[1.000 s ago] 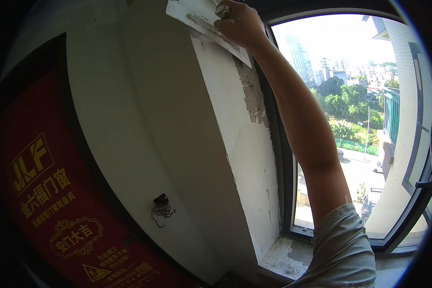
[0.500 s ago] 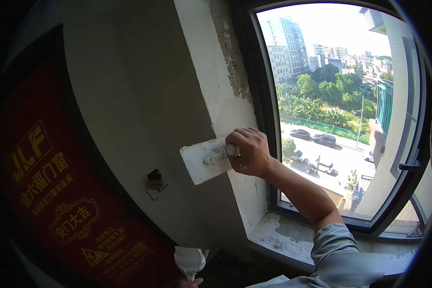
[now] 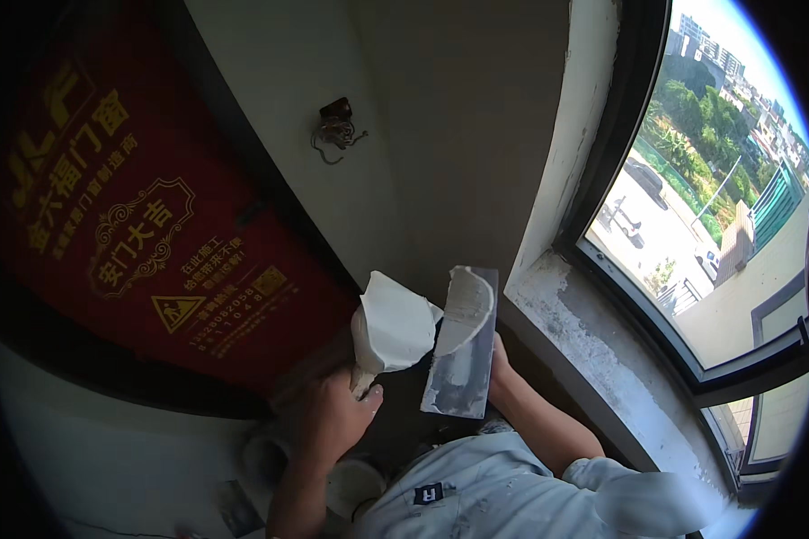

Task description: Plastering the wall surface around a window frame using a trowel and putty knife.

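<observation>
- Gripping loaded scraper just L of trowel, w/ L hand closed round handle.
- Holding trowel w/ R hand from behind; fingers hidden, can't tell how tightly closed.
- Carrying putty across trowel's far half; poss. sliding off if tilted too steep.
- Risking dropped lumps fr. overfull scraper, esp. if knocked against trowel edge.
- Risking smears on sill, R of trowel, or wires, up-L of trowel, via careless swing.

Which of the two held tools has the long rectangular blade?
The trowel in the right hand: it is long and straight-edged, whereas the scraper in the left hand flares outward.
</observation>
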The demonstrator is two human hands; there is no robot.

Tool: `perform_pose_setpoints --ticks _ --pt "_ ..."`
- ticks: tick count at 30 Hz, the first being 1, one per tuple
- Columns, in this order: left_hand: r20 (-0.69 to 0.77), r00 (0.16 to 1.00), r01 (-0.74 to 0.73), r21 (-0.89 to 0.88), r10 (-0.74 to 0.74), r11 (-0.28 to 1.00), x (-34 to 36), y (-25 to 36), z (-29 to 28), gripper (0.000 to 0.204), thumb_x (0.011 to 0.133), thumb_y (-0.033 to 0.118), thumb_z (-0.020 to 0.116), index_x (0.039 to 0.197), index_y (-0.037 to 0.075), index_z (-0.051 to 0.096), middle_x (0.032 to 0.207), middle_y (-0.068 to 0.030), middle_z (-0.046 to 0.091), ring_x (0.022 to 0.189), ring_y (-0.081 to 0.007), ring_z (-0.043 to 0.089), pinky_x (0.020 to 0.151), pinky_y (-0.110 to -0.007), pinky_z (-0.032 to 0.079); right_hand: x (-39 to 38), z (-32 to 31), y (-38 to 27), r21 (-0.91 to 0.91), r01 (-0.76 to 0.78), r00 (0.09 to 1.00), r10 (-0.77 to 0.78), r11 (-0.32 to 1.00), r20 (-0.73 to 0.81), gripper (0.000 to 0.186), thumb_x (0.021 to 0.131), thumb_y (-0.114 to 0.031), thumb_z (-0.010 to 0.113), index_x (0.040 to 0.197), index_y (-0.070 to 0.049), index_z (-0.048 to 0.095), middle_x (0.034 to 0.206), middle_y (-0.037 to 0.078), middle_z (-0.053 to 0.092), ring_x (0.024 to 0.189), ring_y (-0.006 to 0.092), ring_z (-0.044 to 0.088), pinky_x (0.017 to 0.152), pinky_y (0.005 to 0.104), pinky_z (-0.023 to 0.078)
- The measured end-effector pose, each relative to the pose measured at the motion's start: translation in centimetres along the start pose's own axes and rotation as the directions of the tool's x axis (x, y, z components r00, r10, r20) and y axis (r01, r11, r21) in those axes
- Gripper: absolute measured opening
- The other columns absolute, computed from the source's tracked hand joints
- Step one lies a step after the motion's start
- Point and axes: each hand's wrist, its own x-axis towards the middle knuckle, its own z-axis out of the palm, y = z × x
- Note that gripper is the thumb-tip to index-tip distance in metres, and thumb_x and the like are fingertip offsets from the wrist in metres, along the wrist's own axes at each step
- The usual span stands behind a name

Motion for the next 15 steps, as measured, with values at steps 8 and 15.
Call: perform_pose_setpoints --ticks 8,15 --pt "-0.346 0.868 -0.315 0.172 0.357 0.933 2.6 -0.7 3.8 0.02 0.081 0.001 0.068 0.098 0.002 0.058 0.092 -0.0148 0.064 0.084 -0.0341 0.061 0.074 -0.044 0.05 6.5 2.9 10.1 0.223 -0.644 0.483 0.163 0.732 0.86 0.051 0.102 -0.043 0.054 0.137 -0.005 0.056 0.116 0.023 0.067 0.09 0.0338 0.07 0.066 0.0415 0.059" --pt "-0.362 0.782 -0.366 0.393 0.508 0.844 7.9 -7.9 6.9 0.016 0.075 -0.005 0.06 0.086 0.005 0.055 0.087 -0.0133 0.058 0.081 -0.0337 0.056 0.076 -0.045 0.048 3.6 3.7 4.1 0.062 -0.527 0.336 0.141 0.848 0.931 0.054 0.1 -0.04 0.06 0.141 -0.006 0.053 0.121 0.021 0.065 0.091 0.0307 0.07 0.068 0.0404 0.058"
